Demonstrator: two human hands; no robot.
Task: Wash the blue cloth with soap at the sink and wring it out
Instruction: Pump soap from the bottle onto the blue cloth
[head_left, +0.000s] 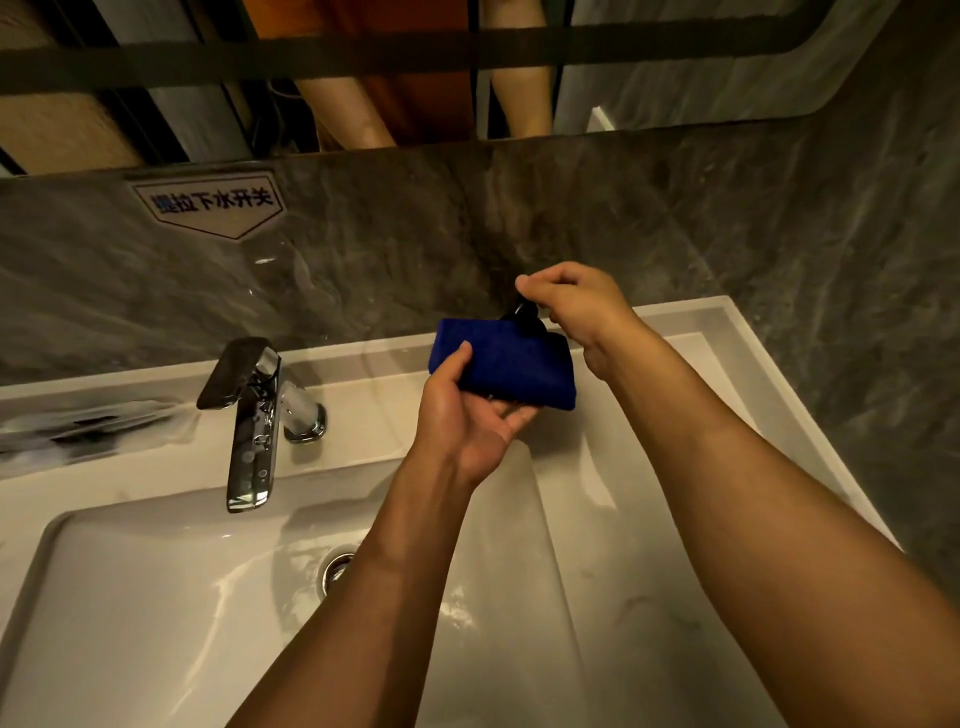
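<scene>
Left grip (467, 415) grasping the cloth (506, 364): palm up beneath, thumb curled over the near-left edge. Right grip (576, 306) bent-fingered on top of a small dark object (522, 312), probably a soap dispenser's pump head, though mostly hidden by hand and cloth; cannot tell whether clasped or merely pressed.

Cloth folded into a thick blue pad, held in the air above the sink's (171, 613) far right rim, not in the basin. Long axis running left to right, from the left thumb toward the right wrist. Dark object just beyond the pad's far edge, directly under the right fingers, touching or nearly touching the fabric. So soap source lying immediately above and behind the pad, right grip the nearer one to it, left serving as the catching platform.

Basin below the left forearm wet-looking, with drain (337, 566) in the middle; no standing water or cloth inside as far as visible. Tap (249, 415) well left of both grips, no stream visible.

Judging by this: soaping step in hand, scrubbing, rinsing and wringing not yet done.
</scene>
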